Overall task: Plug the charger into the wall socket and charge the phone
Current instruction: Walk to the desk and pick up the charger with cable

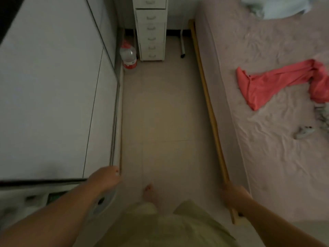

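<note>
No phone, charger or wall socket shows clearly in the dim head view. My left hand (105,179) hangs at the lower left beside the corner of a white cabinet (53,86), its fingers curled down and away from me. My right hand (235,195) is curled in front of the wooden bed rail (210,111) at the lower right. A small dark shape sticks out under that wrist, too dim to name. On the bed sheet lies a small grey-white object (302,132) that I cannot identify.
A narrow tiled floor strip (163,104) runs ahead between the cabinet and the pink bed (267,157). A white drawer unit (151,29) and a large water bottle (128,55) stand at its far end. A red garment (277,81) lies on the bed. My bare foot (150,193) is below.
</note>
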